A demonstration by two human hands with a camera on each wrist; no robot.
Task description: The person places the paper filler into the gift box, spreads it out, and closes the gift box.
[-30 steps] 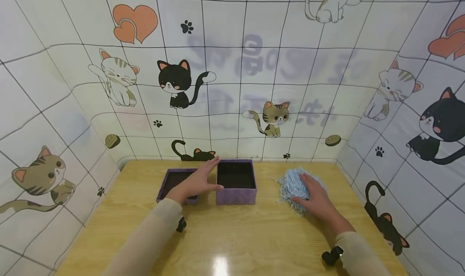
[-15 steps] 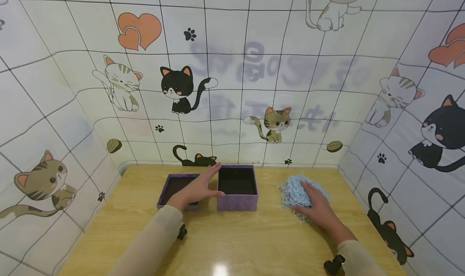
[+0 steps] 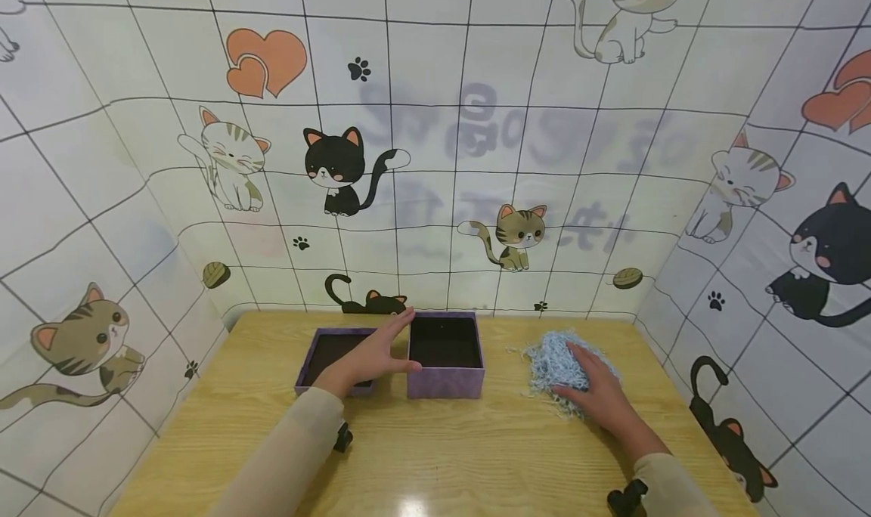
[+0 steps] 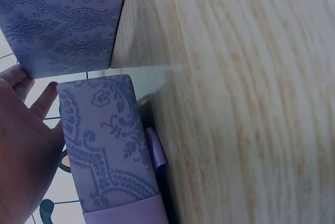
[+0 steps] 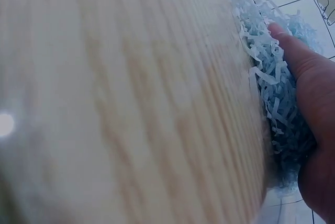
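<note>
An open purple box (image 3: 445,383) with a dark inside stands at the middle of the table. My left hand (image 3: 370,360) reaches over the shallower purple lid (image 3: 330,351), which lies inside up beside the box. Its fingertips are at the box's back left corner and its thumb at the front left corner, fingers fairly straight. In the left wrist view, the patterned box wall (image 4: 63,30) and lid side (image 4: 107,140) show. My right hand (image 3: 602,396) rests on a heap of light blue shredded paper (image 3: 547,362), fingers spread over it; some fingers are hidden in the right wrist view.
The wooden table (image 3: 435,449) carries the box, lid and paper heap. Cat-printed white cloth (image 3: 422,154) walls it off at the back and both sides. A few loose paper strands (image 3: 520,350) lie left of the heap.
The head view has tilted slightly, so everything appears a little lower. Both hands keep their places at the box and the shredded paper.
</note>
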